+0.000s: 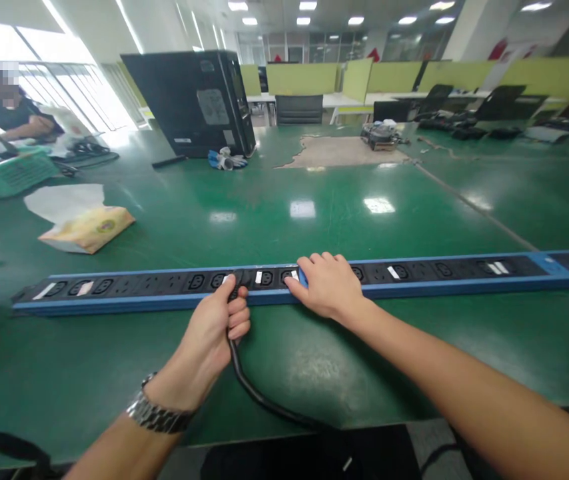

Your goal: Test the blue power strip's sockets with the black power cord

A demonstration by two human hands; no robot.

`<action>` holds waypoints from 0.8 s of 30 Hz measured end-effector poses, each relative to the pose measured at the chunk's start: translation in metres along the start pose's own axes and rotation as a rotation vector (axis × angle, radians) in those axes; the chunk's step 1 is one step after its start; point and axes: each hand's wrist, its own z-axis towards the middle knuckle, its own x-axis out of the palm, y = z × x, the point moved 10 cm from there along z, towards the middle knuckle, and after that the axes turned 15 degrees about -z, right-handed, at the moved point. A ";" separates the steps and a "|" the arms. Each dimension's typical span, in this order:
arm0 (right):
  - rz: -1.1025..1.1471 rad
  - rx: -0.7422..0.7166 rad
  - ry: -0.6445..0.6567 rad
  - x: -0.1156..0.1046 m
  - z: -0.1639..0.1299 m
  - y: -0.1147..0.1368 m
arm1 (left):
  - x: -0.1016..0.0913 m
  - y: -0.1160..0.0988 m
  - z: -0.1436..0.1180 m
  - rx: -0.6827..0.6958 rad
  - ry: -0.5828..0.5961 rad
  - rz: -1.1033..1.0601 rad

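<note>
A long blue and black power strip lies across the green table, its row of sockets facing up. Several white labels are stuck beside the sockets. My left hand is closed around a black plug at the middle of the strip; whether the plug sits fully in a socket I cannot tell. From this hand a thick black cable runs down and right over the table's near edge. Fingers over the far side and thumb on the near part, my right hand grips the strip just right of the plug.
A black computer case stands at the back left, with blue-and-white gloves beside it. Nearer are a tissue pack and a green basket. Another person sits at the far left. Odds and ends lie farther back.
</note>
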 end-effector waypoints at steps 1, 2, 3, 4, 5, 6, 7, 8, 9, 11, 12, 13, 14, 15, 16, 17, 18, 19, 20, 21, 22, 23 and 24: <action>0.006 0.005 -0.009 0.000 0.002 0.000 | 0.001 0.001 0.001 0.032 -0.009 -0.061; 0.013 0.007 -0.020 -0.001 0.003 0.000 | 0.001 0.001 0.003 0.068 -0.011 -0.106; 0.020 0.006 -0.034 -0.001 0.003 0.000 | 0.000 0.000 0.005 0.103 -0.007 -0.127; 0.024 0.004 -0.048 -0.001 0.003 -0.001 | -0.001 0.000 0.008 0.131 0.001 -0.130; 0.025 0.006 -0.061 -0.001 0.003 -0.001 | -0.001 0.000 0.010 0.147 0.013 -0.122; 0.026 0.008 -0.069 -0.001 0.004 -0.002 | -0.001 0.001 0.012 0.149 0.026 -0.112; 0.027 0.013 -0.070 -0.001 0.004 -0.003 | -0.001 0.001 0.013 0.143 0.034 -0.104; 0.029 0.016 -0.067 0.000 0.004 -0.003 | -0.002 0.001 0.014 0.137 0.033 -0.100; 0.032 0.017 -0.061 0.000 0.005 -0.004 | -0.002 0.001 0.015 0.131 0.024 -0.096; 0.037 0.019 -0.056 0.001 0.006 -0.004 | -0.002 -0.001 0.015 0.121 -0.008 -0.087; 0.036 0.018 -0.060 0.000 0.006 -0.004 | -0.002 -0.003 0.015 0.120 -0.024 -0.081; 0.034 0.019 -0.067 -0.001 0.007 -0.004 | -0.002 -0.004 0.014 0.120 -0.038 -0.074; 0.032 0.017 -0.075 -0.001 0.007 -0.004 | -0.002 -0.005 0.014 0.118 -0.048 -0.068; 0.031 0.017 -0.081 -0.002 0.007 -0.004 | -0.002 -0.006 0.014 0.113 -0.055 -0.062; 0.030 0.016 -0.086 -0.002 0.006 -0.004 | -0.002 -0.006 0.014 0.109 -0.055 -0.060; 0.029 0.015 -0.089 -0.002 0.006 -0.004 | -0.002 -0.006 0.014 0.105 -0.050 -0.058; 0.028 0.016 -0.092 -0.003 0.006 -0.004 | -0.002 -0.005 0.015 0.105 -0.044 -0.057; 0.027 0.016 -0.094 -0.003 0.006 -0.004 | -0.003 -0.005 0.016 0.109 -0.038 -0.053; 0.027 0.018 -0.095 -0.003 0.006 -0.004 | -0.004 -0.006 0.016 0.119 -0.035 -0.043; 0.027 0.019 -0.095 -0.003 0.005 -0.005 | -0.005 -0.007 0.017 0.136 -0.033 -0.028; 0.028 0.019 -0.094 -0.003 0.005 -0.004 | -0.007 -0.008 0.017 0.153 -0.031 -0.007; 0.029 0.021 -0.093 -0.003 0.005 -0.004 | -0.008 -0.009 0.017 0.170 -0.029 0.015; 0.029 0.022 -0.091 -0.003 0.005 -0.004 | -0.008 -0.011 0.017 0.182 -0.027 0.037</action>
